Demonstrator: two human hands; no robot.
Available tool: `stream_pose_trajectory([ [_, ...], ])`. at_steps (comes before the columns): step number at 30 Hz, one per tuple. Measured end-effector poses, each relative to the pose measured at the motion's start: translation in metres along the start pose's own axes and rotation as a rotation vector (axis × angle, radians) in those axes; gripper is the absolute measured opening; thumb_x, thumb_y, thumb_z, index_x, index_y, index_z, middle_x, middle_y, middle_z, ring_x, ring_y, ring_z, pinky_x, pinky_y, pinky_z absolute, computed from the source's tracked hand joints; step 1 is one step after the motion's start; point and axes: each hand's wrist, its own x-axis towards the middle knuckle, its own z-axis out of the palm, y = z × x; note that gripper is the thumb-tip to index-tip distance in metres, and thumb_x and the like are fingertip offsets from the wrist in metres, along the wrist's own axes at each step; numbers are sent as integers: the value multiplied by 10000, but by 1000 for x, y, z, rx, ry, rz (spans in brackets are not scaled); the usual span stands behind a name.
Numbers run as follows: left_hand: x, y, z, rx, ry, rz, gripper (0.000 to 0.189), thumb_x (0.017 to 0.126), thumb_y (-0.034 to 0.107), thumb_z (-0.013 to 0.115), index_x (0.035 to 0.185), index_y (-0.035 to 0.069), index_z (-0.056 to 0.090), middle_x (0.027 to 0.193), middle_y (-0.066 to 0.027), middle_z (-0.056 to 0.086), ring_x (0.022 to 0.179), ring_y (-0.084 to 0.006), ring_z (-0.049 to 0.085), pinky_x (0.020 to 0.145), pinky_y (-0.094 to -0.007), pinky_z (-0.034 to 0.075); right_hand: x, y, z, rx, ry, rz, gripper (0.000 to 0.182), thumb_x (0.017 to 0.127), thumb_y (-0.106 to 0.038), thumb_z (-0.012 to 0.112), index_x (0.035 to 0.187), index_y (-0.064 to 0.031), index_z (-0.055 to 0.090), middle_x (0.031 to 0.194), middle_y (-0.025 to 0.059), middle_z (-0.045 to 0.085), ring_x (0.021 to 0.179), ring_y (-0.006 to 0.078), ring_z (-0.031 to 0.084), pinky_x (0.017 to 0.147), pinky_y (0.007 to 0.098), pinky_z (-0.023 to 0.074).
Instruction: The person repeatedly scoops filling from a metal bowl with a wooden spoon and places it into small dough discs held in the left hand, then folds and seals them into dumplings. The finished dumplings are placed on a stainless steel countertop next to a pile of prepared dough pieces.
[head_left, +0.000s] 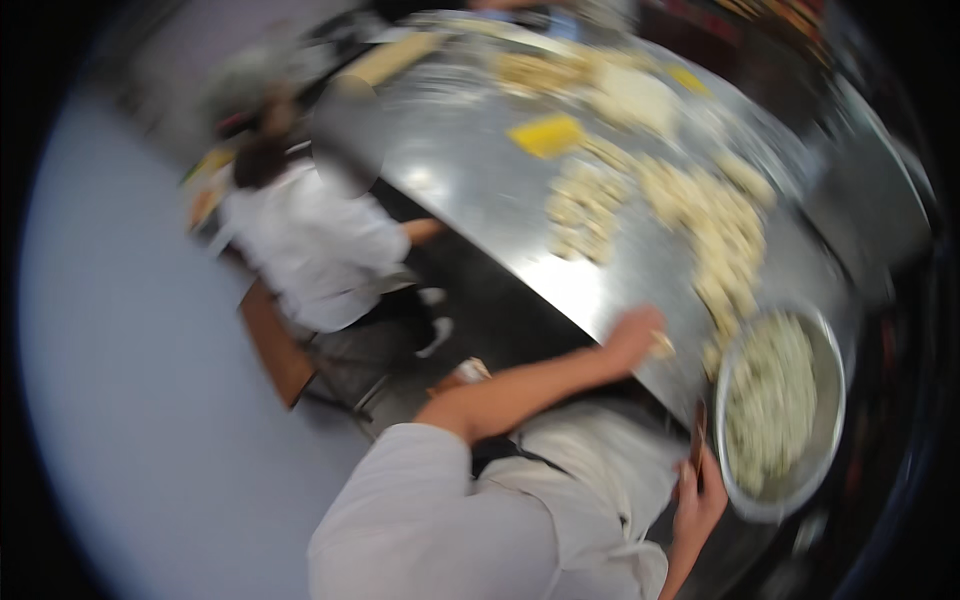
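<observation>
My left hand (635, 335) is over the near edge of the steel table (480, 172), fingers curled on a small piece of dough (661, 345). Motion blur hides the exact grip and the dough's shape. Lower right, my right hand (701, 499) grips a thin brown spatula-like tool (699, 439), just beside a metal bowl (831, 420). That bowl holds a pale green, shredded-looking filling (772, 405). Beyond the bowl, a long heap of dough pieces (720, 232) runs across the tabletop. A smaller group of dough pieces (587, 214) lies left of the heap.
A yellow scraper (547, 136) lies near the smaller group. Farther back are a large white dough mass (634, 97) and another yellow piece (686, 79). A person in a white shirt (315, 240) sits at the table's edge on the left, near a brown chair back (276, 345).
</observation>
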Motion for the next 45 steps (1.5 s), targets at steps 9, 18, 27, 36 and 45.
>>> stream_pose_trajectory([
  [9,-9,104,-115,-1216,-110,-958,341,1051,238,613,1318,52,512,1173,-96,638,1003,-196,672,823,-286,584,-16,-9,-136,-494,289,-84,285,929,23,637,1206,-38,656,894,150,687,727,296,652,684,330,528],
  [18,28,142,-76,-1461,-264,-1011,464,1023,149,626,1439,3,482,1244,-189,661,995,-277,715,835,-357,625,53,-6,-145,-1185,-61,-53,64,864,-75,622,923,-88,600,787,125,664,741,354,671,629,472,511],
  [27,56,171,-36,-1611,-363,-936,458,1057,148,538,1465,-42,453,1332,-229,616,1153,-316,671,953,-417,588,71,5,-151,-1258,-212,-16,99,833,-63,637,906,-79,572,708,122,616,692,358,655,588,472,508],
  [36,62,171,-35,-1454,-378,-966,437,1056,204,572,1414,-39,509,1242,-203,671,1126,-318,687,891,-404,607,88,-2,-122,-1191,-471,-91,121,819,-115,670,911,-74,605,724,111,643,728,371,669,612,487,513],
  [45,53,168,-42,-1475,-377,-994,451,1064,204,548,1442,-31,474,1268,-194,649,1169,-318,663,949,-404,583,79,-14,-129,-640,-286,187,79,911,-94,670,926,-22,698,701,115,672,628,302,636,585,402,482],
])
